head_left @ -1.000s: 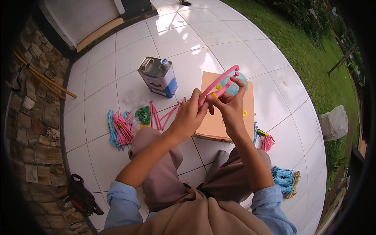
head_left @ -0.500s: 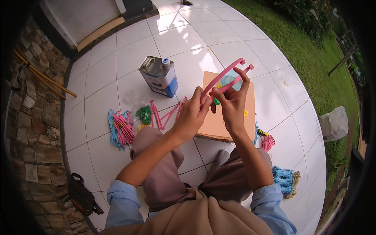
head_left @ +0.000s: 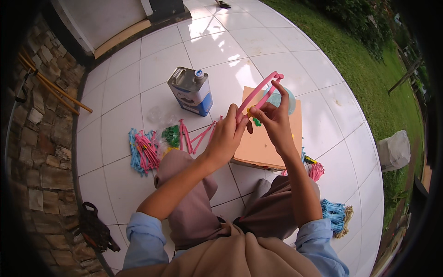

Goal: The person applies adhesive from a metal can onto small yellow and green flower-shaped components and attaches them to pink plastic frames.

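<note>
Two long pink plastic strips (head_left: pixel 255 94) with small knobs at their tips rise above the cardboard box, their far tips close together. Closed around their lower ends is my left hand (head_left: pixel 224 137). My right hand (head_left: pixel 278 123) is beside it, thumb and fingers closed on the nearer pink strip. A small yellow piece (head_left: pixel 249 112) shows by the right thumb, where the strips meet; its exact shape is hidden. Green pieces (head_left: pixel 256 122) lie on the box (head_left: pixel 267 147) beneath my hands, and a pale blue translucent bowl (head_left: pixel 289 102) sits behind my right fingers.
A blue and silver metal can (head_left: pixel 191 92) stands beyond my left hand. Left of my knees lie pink and blue strips (head_left: pixel 146 154) and a bag of green pieces (head_left: pixel 171 135). Bundled blue strips (head_left: pixel 333 211) and a yellow-black cutter (head_left: pixel 309 159) lie on the right.
The far tips of the pink strips have come together and shifted left. A yellow piece now shows at my right thumb. My left hand stays nearly in place.
</note>
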The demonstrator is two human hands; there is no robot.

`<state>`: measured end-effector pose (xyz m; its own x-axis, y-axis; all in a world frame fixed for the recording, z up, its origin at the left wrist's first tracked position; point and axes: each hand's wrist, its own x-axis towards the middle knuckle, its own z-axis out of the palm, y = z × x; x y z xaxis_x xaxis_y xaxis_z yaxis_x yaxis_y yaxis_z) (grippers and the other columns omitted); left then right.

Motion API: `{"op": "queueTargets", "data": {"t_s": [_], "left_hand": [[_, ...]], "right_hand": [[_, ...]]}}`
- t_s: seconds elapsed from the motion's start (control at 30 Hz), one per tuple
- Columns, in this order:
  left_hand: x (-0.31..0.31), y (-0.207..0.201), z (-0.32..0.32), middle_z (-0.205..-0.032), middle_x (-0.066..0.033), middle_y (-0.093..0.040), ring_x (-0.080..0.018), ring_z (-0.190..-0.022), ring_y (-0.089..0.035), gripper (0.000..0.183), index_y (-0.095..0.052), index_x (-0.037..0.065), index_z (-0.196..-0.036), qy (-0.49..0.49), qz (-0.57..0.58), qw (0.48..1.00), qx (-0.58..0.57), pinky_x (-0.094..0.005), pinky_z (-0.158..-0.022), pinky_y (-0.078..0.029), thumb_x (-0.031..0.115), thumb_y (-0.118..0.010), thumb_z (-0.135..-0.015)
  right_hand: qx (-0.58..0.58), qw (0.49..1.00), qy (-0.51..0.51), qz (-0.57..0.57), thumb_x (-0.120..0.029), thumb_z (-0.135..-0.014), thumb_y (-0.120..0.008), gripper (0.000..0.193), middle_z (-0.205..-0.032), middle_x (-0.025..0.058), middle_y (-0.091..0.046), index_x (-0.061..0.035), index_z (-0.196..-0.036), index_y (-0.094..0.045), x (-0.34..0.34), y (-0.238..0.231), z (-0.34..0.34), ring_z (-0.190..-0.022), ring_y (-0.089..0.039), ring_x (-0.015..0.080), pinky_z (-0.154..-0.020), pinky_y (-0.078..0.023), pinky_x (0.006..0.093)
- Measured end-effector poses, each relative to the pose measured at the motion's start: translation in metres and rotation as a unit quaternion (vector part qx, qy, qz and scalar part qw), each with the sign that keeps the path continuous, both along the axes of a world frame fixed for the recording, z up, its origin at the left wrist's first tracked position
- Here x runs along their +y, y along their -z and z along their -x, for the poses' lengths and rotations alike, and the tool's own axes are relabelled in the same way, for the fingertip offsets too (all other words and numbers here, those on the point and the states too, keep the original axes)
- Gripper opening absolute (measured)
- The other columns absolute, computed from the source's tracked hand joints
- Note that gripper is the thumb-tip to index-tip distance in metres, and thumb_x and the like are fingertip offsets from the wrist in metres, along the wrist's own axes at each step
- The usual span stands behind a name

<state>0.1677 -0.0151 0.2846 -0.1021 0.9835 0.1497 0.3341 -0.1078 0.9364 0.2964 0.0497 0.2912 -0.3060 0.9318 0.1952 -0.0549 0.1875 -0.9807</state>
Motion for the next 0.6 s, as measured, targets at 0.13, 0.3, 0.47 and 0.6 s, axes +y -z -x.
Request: {"op": "queueTargets", "data": {"t_s": [0.13,0.3,0.47,0.6], "left_hand": [[0.0,0.003,0.0,-0.066,-0.0037,-0.045,-0.0062,-0.058,-0.047,0.019,-0.031,0.003,-0.084,-0.01,-0.038,0.999,0.016,-0.0235,-0.042,-0.041,0.011,-0.046,-0.093],[0.0,0.006,0.0,-0.066,-0.0025,-0.045,-0.0075,-0.063,-0.053,0.019,-0.032,0.004,-0.084,-0.025,-0.042,0.999,-0.006,-0.0221,-0.045,-0.043,0.011,-0.046,-0.093],[-0.012,-0.004,0.02,-0.072,-0.0055,-0.056,-0.0099,-0.069,-0.057,0.017,-0.032,0.004,-0.1,0.024,-0.012,0.996,-0.087,-0.0233,-0.056,-0.045,0.01,-0.045,-0.092],[-0.018,-0.019,0.078,-0.067,-0.0061,-0.059,-0.013,-0.062,-0.055,0.027,-0.03,0.007,-0.108,-0.048,0.036,0.997,0.045,-0.0266,-0.059,-0.043,0.009,-0.05,-0.089]], "right_hand": [[0.017,0.999,-0.043,0.006,-0.005,-0.08,-0.065,0.073,-0.068,0.0093,-0.062,-0.0076,-0.134,-0.016,-0.002,0.003,0.002,-0.067,-0.06,0.0128,-0.07,-0.044,0.026],[0.076,0.997,-0.014,-0.011,-0.003,-0.082,-0.061,0.065,-0.068,0.009,-0.061,-0.0099,-0.131,-0.02,-0.007,0.0,0.009,-0.063,-0.058,0.0116,-0.067,-0.044,0.0248],[0.067,0.997,-0.017,-0.034,-0.009,-0.089,-0.052,0.048,-0.067,0.0093,-0.062,-0.0102,-0.129,-0.026,0.006,-0.004,0.021,-0.062,-0.057,0.0126,-0.062,-0.043,0.0269],[-0.264,0.963,0.047,-0.031,-0.015,-0.094,-0.039,0.028,-0.06,0.0089,-0.06,-0.0036,-0.12,-0.036,0.025,-0.012,0.032,-0.056,-0.056,0.0184,-0.059,-0.043,0.0311]]}}
